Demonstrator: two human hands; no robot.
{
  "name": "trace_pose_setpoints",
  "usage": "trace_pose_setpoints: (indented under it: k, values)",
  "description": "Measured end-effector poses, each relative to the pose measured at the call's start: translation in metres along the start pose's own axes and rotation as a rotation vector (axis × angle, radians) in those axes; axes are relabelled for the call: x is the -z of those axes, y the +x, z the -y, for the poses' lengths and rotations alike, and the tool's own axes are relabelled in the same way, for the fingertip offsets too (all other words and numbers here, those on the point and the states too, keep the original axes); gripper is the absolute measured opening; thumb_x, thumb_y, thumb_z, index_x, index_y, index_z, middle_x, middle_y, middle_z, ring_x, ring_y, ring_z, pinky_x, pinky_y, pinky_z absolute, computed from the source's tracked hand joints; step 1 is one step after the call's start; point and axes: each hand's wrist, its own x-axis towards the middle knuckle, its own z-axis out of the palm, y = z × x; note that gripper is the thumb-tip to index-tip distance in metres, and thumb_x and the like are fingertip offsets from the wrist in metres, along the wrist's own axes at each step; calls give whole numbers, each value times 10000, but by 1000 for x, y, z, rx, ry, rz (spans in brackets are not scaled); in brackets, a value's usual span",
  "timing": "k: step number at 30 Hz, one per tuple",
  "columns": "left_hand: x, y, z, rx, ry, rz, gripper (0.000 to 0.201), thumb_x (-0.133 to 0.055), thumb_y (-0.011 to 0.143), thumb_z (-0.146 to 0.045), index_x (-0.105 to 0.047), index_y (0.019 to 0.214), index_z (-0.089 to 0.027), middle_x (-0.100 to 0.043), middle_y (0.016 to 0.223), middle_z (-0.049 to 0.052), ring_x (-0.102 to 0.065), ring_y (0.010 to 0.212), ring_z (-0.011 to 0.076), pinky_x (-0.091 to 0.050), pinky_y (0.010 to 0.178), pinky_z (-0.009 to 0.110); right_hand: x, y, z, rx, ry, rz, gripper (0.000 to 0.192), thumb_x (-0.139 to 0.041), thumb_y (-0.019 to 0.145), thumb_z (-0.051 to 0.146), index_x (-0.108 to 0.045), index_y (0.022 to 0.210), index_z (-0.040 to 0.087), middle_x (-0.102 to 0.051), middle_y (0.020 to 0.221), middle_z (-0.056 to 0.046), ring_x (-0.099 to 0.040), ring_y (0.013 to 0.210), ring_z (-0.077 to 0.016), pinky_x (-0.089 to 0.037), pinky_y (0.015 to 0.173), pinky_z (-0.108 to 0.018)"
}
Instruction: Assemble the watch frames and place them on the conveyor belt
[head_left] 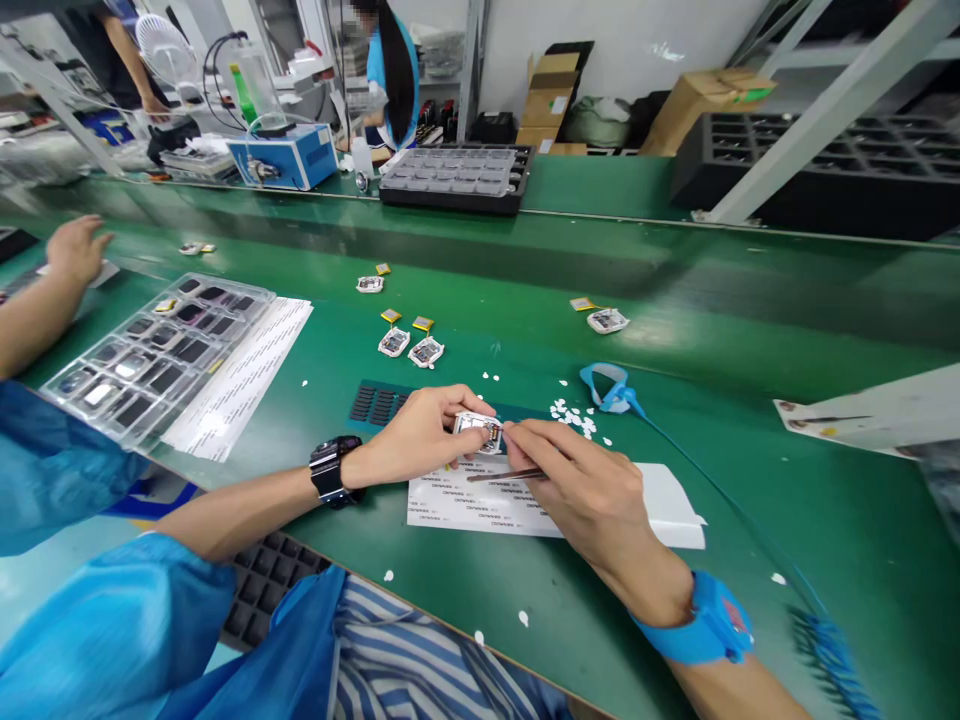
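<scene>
My left hand (pixel 420 432) pinches a small white-framed electronic module (pixel 478 431) just above a white sticker sheet (pixel 487 505) on the green table. My right hand (pixel 581 490) holds thin tweezers (pixel 504 474), and its fingertips touch the module's right edge. A black watch sits on my left wrist and a blue grounding strap (pixel 712 625) on my right. Two more modules (pixel 411 347) with small yellow parts lie just beyond my hands.
A clear tray of dark parts (pixel 161 350) rests on a label sheet at left, near a co-worker's hand (pixel 75 248). White backing scraps (pixel 574 417) and a blue strap (pixel 609 388) lie right of centre. Loose modules (pixel 607 320) sit farther back. A black tray (pixel 457 178) stands at the rear.
</scene>
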Motion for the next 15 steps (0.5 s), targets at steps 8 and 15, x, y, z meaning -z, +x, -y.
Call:
trace_pose_setpoints:
  k: [8,15]
  values:
    - [0,-2,5,-84,111,-8,231,-630,828,-280,-663,998,-126,-694,817,15,-563,581,62,-461,531,185,-1,8,3,-139,272,-24,146,-597,907,57,-674,897,181,-735,822,-47,-681,671,-128,-551,608,-216]
    - [-1,-1,6,-66,104,-20,236,-641,794,-247,-660,993,-121,-674,765,6,-572,579,63,-457,497,166,-5,9,0,-367,415,-3,149,-591,848,80,-645,782,203,-697,719,1,-626,606,-134,-521,537,-235]
